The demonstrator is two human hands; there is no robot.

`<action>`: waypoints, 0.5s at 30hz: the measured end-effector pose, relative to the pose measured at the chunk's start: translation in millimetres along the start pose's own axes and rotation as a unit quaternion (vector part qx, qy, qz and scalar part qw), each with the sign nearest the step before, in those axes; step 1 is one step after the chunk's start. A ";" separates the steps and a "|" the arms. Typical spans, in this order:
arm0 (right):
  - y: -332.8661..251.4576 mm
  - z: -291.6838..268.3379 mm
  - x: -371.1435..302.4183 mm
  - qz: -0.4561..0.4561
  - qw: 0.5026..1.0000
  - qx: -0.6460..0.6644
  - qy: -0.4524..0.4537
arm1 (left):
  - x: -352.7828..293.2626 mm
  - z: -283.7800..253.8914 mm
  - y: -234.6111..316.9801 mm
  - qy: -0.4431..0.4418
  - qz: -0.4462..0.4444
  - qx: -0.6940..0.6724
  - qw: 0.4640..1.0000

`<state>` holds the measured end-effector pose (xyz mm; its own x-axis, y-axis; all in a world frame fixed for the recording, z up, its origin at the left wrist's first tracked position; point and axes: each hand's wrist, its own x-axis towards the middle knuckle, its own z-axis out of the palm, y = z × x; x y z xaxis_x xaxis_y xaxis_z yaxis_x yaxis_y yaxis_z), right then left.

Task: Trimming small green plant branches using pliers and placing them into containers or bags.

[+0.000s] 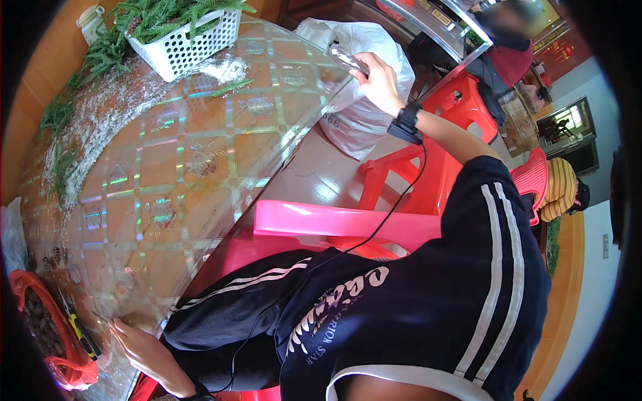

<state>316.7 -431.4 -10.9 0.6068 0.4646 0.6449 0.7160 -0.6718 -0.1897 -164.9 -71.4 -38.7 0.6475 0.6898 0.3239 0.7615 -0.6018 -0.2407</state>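
My right hand [379, 81], a black band on its wrist, is closed around a dark oblong thing with a pale, shiny upper side [346, 60]; its kind is not clear. It is above the table's far corner, beside a stuffed white sack [394, 50]. My left hand [144, 354] rests at the near end of the table with its fingers stretched out. Close to those fingertips are pliers with yellow and black handles [81, 334] and a red plastic bag of pine cones [40, 319].
Clear patterned sheeting covers the table [194, 160], where white powder [120, 100] is scattered. A white perforated basket [184, 50] holds green artificial pine sprigs [167, 15]; more lie along the far side. Red plastic stools [461, 100] stand beside me. A person [511, 53] sits farther off.
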 end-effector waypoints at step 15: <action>11.2 -42.9 -1.7 0.101 0.990 -0.071 -0.065 | 14.1 -19.1 9.1 -0.171 -0.074 -0.005 0.982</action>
<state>308.8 -464.5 17.7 0.7785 0.3763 0.5023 0.5252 -0.8288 -0.1931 -149.4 -74.8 -18.9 0.5030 0.8638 0.0275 0.8486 -0.4876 -0.2053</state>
